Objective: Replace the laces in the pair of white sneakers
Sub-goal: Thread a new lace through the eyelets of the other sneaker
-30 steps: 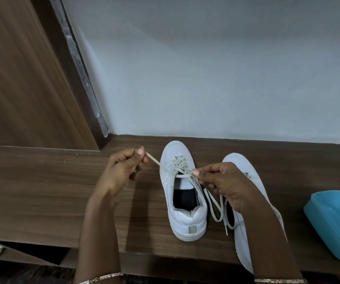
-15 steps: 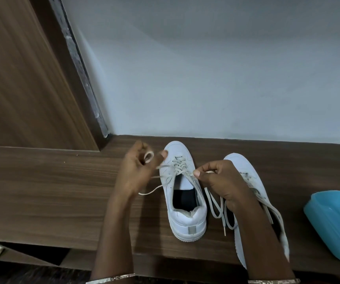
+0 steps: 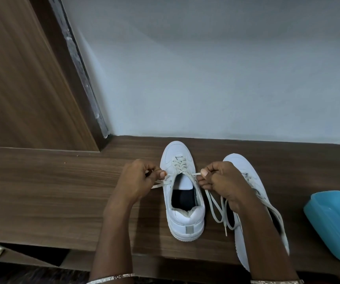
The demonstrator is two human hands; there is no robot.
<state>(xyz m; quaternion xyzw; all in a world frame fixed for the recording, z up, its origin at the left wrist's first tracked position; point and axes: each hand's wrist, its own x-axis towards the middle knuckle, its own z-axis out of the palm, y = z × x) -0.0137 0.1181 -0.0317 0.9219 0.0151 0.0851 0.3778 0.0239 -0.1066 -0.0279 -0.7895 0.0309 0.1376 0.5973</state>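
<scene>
A smooth white sneaker (image 3: 182,218) is stood on the grained wooden ledge (image 3: 52,191). Its flat woven lace (image 3: 180,166) is pinched at nine o'clock by the curled left hand (image 3: 136,180) and at three o'clock by the curled right hand (image 3: 223,179). The second sneaker (image 3: 245,169) is seen just beside it at three o'clock, with a rounded glossy blue tub (image 3: 333,222) beyond.

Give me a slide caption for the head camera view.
Left hand and right hand pinch the lace ends of one white sneaker.

The counter's (image 3: 42,191) left half is open wood up to the left hand (image 3: 138,179). The wall (image 3: 206,78) closes its back edge, and a panel (image 3: 21,78) closes the back-left corner. The left sneaker (image 3: 183,220) and right sneaker (image 3: 245,169) fill the middle, and a tub (image 3: 333,222) blocks the right edge.
</scene>
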